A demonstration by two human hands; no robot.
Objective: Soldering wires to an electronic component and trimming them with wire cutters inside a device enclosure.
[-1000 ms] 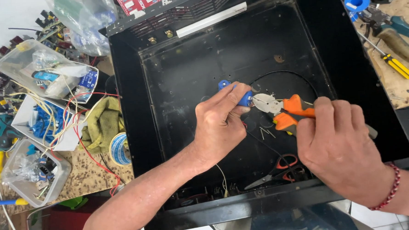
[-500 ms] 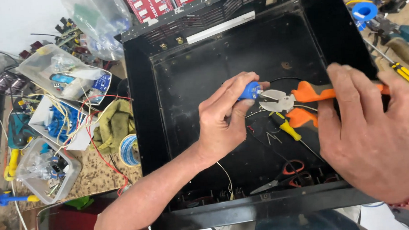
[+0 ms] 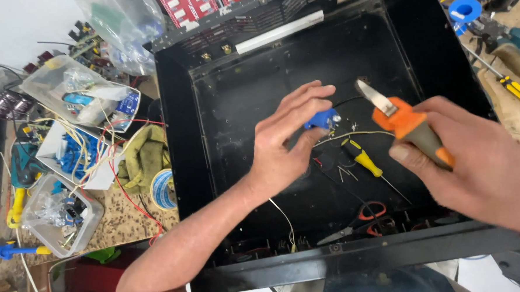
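**Q:** Cluttered workshop table (image 3: 129, 222) with an open black metal case (image 3: 304, 85) on it, seen from above. What is being worked on?

**A:** Near the middle of the case floor, the left hand (image 3: 286, 145) pinches a small blue connector (image 3: 322, 120) between thumb and fingertips. A thin black wire and a pale yellowish wire (image 3: 353, 136) run from it. The right hand (image 3: 477, 166) is clenched around orange-handled pliers (image 3: 396, 114), metal jaws pointing up-left, close to the connector but not touching it.

**Q:** How should this step be handled well?

**A:** My judgement: keep the connector steady and raised clear of the floor, and bring the pliers' tip in squarely, so only the intended wire is caught.

**Q:** What lies close by inside the case?

**A:** Just below the connector lies a yellow-handled screwdriver (image 3: 363, 159), with a few loose small metal bits beside it. Orange-handled scissors (image 3: 362, 220) rest towards the case's near edge. These could snag the wires if the hands drop lower.

**Q:** And outside it?

**A:** On the table's left side: clear plastic tubs (image 3: 65, 96) of parts and tangled wires, an olive rag (image 3: 146, 157), a blue tape roll (image 3: 162, 191). At the right edge, another screwdriver (image 3: 511, 85), yellow and black.
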